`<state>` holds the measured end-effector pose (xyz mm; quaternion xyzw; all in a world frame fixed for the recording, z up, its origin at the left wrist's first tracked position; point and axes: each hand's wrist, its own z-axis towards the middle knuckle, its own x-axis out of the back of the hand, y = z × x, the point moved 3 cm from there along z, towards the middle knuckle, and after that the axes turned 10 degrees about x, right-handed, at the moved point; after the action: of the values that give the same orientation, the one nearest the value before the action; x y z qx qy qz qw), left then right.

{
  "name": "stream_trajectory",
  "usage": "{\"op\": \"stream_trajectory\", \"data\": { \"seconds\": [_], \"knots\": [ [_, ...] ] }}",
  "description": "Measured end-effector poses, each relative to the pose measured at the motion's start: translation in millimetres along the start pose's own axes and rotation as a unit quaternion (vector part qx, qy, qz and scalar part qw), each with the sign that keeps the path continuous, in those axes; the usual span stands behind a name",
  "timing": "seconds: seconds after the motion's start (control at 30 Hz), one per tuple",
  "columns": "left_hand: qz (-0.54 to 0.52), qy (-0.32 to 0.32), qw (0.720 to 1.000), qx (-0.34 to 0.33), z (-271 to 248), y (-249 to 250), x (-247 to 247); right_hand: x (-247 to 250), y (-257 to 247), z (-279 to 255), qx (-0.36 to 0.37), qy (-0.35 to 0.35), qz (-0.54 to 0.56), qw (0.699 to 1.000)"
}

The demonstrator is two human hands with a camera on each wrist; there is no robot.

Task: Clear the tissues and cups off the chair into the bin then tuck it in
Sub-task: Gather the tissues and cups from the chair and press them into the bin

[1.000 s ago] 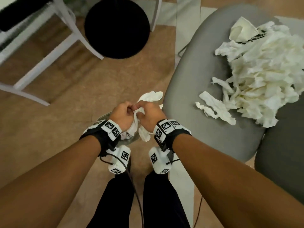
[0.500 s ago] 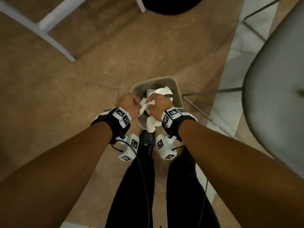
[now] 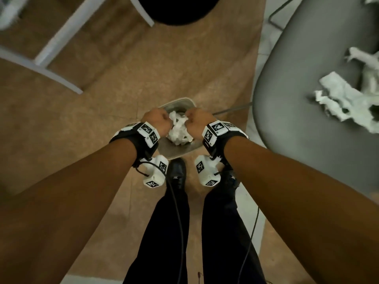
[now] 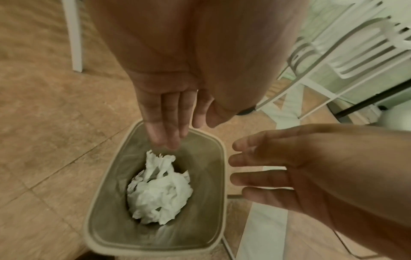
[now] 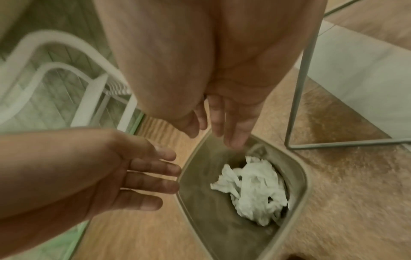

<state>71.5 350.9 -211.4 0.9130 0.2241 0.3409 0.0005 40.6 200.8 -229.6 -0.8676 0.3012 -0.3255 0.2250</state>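
Observation:
A beige bin [image 3: 180,100] stands on the floor in front of my feet, with a wad of white tissues [image 3: 178,132] lying inside it. My left hand [image 3: 158,121] and right hand [image 3: 196,121] hover just above its rim, a little apart. In the left wrist view the left hand [image 4: 184,130] has straight fingers over the bin [image 4: 223,158] and the tissues [image 4: 157,190]. In the right wrist view the right hand [image 5: 213,130] is likewise empty above the tissues [image 5: 253,184]. To the right is the grey chair [image 3: 297,99], with more crumpled tissues [image 3: 348,103] on its seat.
White furniture legs [image 3: 59,37] cross the floor at the upper left and a black round base [image 3: 178,9] sits at the top. The chair's thin metal leg [image 5: 300,88] stands right beside the bin. My shoes [image 3: 178,171] touch the bin's near side.
Both hands were gripping a tissue wad over the bin; now they have let go and moved apart, and the wad lies in the bin.

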Motion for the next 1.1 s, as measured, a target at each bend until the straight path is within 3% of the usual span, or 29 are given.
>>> {"op": "stream_trajectory", "data": {
  "seconds": [0.13,0.3,0.43,0.5,0.63,0.77,0.9,1.1],
  "knots": [
    [0.027,0.012,0.998,-0.060,-30,67,20,69,1,-38,0.021,0.059,0.047,0.997],
    [0.057,0.014,0.985,-0.161,-81,180,17,153,43,-107,-0.014,0.169,0.159,0.973],
    [0.069,0.010,0.960,-0.270,-103,265,-27,207,112,-157,-0.037,0.302,0.086,0.949],
    [0.115,0.010,0.936,-0.331,-116,299,-57,226,151,-174,-0.054,0.335,0.046,0.940],
    [0.199,0.055,0.877,-0.434,-142,351,-108,248,201,-203,-0.084,0.304,-0.053,0.947],
    [0.313,0.074,0.831,-0.454,-143,377,-137,246,224,-215,-0.067,0.213,-0.128,0.966],
    [0.314,0.079,0.822,-0.469,-143,392,-141,241,243,-213,-0.095,0.182,-0.140,0.969],
    [0.354,0.041,0.797,-0.489,-148,405,-151,238,241,-214,-0.037,0.181,-0.074,0.980]
  ]
}}
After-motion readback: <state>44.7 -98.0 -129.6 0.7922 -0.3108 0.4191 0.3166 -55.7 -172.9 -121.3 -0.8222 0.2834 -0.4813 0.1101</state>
